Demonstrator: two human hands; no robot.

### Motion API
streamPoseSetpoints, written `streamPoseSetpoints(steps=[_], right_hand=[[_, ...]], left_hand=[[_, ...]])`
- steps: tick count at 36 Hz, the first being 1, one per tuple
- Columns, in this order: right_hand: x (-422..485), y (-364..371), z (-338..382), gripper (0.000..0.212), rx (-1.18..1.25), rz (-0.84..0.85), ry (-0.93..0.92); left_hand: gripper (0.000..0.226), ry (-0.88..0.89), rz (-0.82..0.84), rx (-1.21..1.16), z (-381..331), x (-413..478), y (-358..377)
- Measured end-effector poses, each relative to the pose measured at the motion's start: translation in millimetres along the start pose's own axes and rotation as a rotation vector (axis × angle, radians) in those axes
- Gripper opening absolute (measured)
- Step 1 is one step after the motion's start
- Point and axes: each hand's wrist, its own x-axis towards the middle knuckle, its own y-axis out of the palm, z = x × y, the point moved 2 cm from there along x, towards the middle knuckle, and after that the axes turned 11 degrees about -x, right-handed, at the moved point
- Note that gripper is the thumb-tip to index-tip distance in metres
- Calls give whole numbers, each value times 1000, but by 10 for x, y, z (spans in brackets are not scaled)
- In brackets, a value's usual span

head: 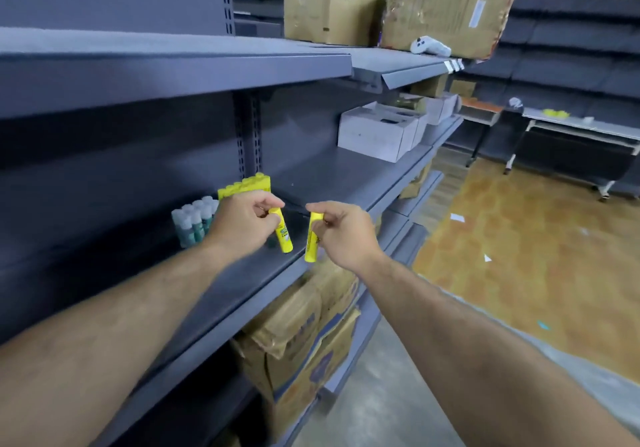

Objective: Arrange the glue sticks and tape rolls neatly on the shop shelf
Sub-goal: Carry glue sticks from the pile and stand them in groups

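My left hand (244, 220) pinches a yellow glue stick (284, 235) by its cap end, the stick hanging down over the grey middle shelf (346, 176). My right hand (341, 230) pinches a second yellow glue stick (313, 237) the same way, just right of the first. Behind my left hand a row of yellow glue sticks (244, 185) stands upright on the shelf. Left of them stands a cluster of several white-capped teal glue bottles (194, 216). No tape rolls are in view.
White boxes (377, 131) sit further right on the same shelf. Cardboard boxes (446, 7) and a white controller (431, 47) are on the top shelf. More cartons (304, 336) fill the shelf below. An aisle with a wooden floor (519, 246) and tables lies to the right.
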Motion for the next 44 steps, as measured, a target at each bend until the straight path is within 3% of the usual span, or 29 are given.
streamPoseSetpoints(steps=[5,10,15,20,37,44], right_hand=[[656,204,-15,26,36,51,-39],[1182,330,-72,25,88,97,-72],[1601,424,-142,26,118,199,-141],[1909,462,-199,30,145,336,-202],[2128,619,-184,29,199,432,-313],[2125,680,-140,28,200,429,-320]], left_hand=[[22,-28,-2,107,223,572,-49],[24,12,-112,261,338,920,-48],[7,-30,-132,446,466,1063,26],[12,-78,-142,592,585,1137,99],[14,93,-223,678,684,1054,176],[6,84,-227,700,750,1045,165]])
